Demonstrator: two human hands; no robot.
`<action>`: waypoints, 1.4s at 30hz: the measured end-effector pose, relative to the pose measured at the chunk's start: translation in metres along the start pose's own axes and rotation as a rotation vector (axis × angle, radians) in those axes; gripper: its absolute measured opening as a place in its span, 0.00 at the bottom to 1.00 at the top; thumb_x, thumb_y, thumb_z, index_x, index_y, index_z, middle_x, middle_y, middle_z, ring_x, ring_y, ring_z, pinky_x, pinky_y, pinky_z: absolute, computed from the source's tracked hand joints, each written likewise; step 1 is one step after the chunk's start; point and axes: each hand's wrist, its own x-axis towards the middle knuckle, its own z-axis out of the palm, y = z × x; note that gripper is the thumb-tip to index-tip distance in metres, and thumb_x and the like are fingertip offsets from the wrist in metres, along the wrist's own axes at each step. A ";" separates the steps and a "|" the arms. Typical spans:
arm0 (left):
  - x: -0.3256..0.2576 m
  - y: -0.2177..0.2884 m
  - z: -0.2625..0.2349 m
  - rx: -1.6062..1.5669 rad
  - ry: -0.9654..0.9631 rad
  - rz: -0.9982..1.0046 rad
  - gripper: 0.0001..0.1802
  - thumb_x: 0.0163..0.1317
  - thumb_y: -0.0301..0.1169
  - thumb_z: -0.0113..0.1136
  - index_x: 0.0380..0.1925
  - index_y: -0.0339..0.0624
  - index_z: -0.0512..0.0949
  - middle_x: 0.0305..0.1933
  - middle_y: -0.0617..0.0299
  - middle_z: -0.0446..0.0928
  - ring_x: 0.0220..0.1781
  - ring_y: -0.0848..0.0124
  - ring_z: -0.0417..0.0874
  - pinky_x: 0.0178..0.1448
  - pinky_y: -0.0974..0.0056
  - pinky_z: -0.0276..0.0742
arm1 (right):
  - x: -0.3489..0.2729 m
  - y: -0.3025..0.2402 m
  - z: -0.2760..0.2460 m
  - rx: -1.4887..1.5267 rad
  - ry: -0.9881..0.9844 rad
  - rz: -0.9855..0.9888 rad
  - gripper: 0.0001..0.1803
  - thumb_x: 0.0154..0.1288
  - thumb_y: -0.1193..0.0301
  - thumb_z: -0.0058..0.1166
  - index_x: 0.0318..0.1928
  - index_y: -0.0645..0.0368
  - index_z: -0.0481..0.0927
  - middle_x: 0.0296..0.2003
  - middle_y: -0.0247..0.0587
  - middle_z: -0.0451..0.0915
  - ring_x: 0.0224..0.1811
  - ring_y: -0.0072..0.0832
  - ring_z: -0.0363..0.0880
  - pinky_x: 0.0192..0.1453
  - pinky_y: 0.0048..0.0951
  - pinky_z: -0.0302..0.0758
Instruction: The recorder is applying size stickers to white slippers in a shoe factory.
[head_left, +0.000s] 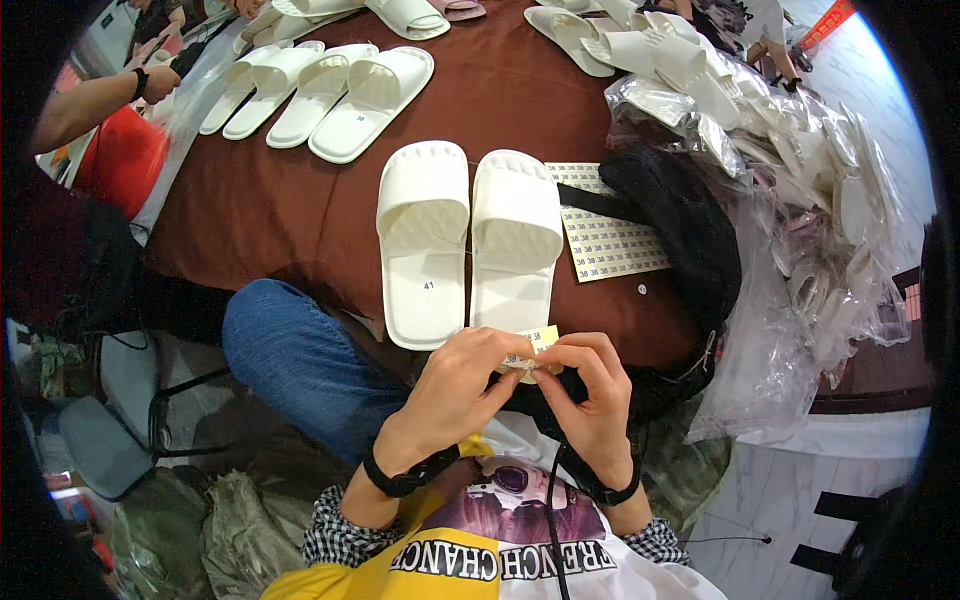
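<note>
Close in front of my body, my left hand (455, 385) and my right hand (592, 388) meet fingertip to fingertip. Between them is a small yellow sticker sheet (544, 339) with printed labels, pinched by both. Whether a single sticker is coming off under the fingertips is too small to tell. Just beyond the hands lie two white slide slippers, toes pointing away from me. The left slipper (424, 310) bears a small printed mark on its insole. The right slipper (512, 290) shows no mark on its visible insole, and its heel end is partly behind my hands.
A larger sticker sheet (610, 250) lies right of the slippers, partly under a black cloth item (680, 220). Several white slippers (340, 120) stand in a row at far left. Bagged slippers (800, 150) pile up at right. A co-worker's arm (95, 110) reaches in at left.
</note>
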 end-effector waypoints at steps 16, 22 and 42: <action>0.002 -0.001 0.001 0.043 0.048 0.086 0.16 0.55 0.19 0.66 0.45 0.40 0.77 0.41 0.53 0.82 0.43 0.52 0.82 0.48 0.54 0.77 | 0.001 -0.004 0.003 -0.005 0.039 0.001 0.13 0.52 0.83 0.67 0.39 0.61 0.80 0.38 0.45 0.78 0.39 0.39 0.79 0.41 0.35 0.77; 0.003 -0.001 0.002 0.053 0.054 0.094 0.16 0.55 0.19 0.66 0.44 0.40 0.77 0.42 0.53 0.82 0.43 0.52 0.82 0.48 0.54 0.77 | 0.004 -0.002 0.001 -0.098 0.009 -0.077 0.13 0.52 0.83 0.66 0.38 0.62 0.79 0.38 0.46 0.78 0.39 0.40 0.80 0.41 0.35 0.78; 0.001 -0.004 -0.001 0.045 0.051 0.027 0.16 0.55 0.19 0.65 0.45 0.40 0.77 0.43 0.51 0.81 0.46 0.51 0.82 0.52 0.53 0.77 | 0.005 -0.003 0.002 -0.087 -0.026 -0.089 0.12 0.55 0.83 0.65 0.39 0.62 0.80 0.38 0.46 0.78 0.37 0.40 0.81 0.40 0.35 0.79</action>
